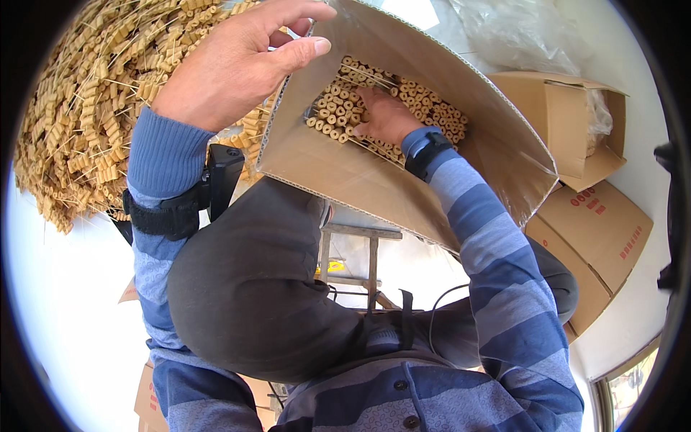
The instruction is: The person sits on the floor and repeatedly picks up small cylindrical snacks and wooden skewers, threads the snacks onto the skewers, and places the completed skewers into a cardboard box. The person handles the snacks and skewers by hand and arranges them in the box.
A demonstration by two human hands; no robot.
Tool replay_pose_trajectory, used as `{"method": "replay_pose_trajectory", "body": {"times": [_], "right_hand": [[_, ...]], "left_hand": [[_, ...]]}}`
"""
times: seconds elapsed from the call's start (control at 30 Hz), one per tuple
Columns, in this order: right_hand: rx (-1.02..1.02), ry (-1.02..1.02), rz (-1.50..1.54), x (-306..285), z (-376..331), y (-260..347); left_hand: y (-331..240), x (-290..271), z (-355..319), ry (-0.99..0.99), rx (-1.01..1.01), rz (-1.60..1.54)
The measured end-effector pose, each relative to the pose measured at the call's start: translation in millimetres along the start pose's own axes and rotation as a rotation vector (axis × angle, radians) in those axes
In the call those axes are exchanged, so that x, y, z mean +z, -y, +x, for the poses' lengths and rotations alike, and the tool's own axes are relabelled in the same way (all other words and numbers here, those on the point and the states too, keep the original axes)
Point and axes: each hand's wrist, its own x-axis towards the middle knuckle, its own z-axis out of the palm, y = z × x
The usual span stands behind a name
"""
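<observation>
Looking down past a blue striped shirt (399, 389) and dark trousers (252, 281), with knees bent, into a large open cardboard box (360, 169) set in front of the body. Reaching deep inside it with the right hand (389, 119), back up, fingers and thumb spread apart over tan rolls (335, 108) packed on the bottom, mostly end-on and showing round holes, with a few thin pale sticks lying across them. Cannot tell whether pinching any roll beneath the fingertips. Holding the left hand (245, 57) up at the box's left edge, thumb and forefinger parted and pointing toward the opening; cannot tell whether pressing on the cardboard. Wearing a black strap (430, 155) at the right wrist and a wider black band (167, 219) on the left forearm. Heaped high at far left, beyond the left hand: a big pile (93, 115) of similar tan rolls on sticks. To the right of the large box: a smaller open box (561, 129), closed boxes (597, 223) with red markings, and clear plastic (518, 32) above. Between the legs, lower down: a wooden frame (373, 266).
</observation>
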Motion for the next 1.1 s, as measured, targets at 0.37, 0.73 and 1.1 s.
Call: {"method": "replay_pose_trajectory", "body": {"times": [0.37,0.73,1.1], "right_hand": [[-0.12,-0.203,0.147,18,7,-4],[-0.137,-0.308,-0.072,19,17,18],[0.003,-0.187,0.409,3,27,-7]], "left_hand": [[-12,3,12,-0.026,0.022,-0.03],[9,21,5,0.066,-0.146,0.438],[4,27,1,-0.061,-0.125,0.532]]}}
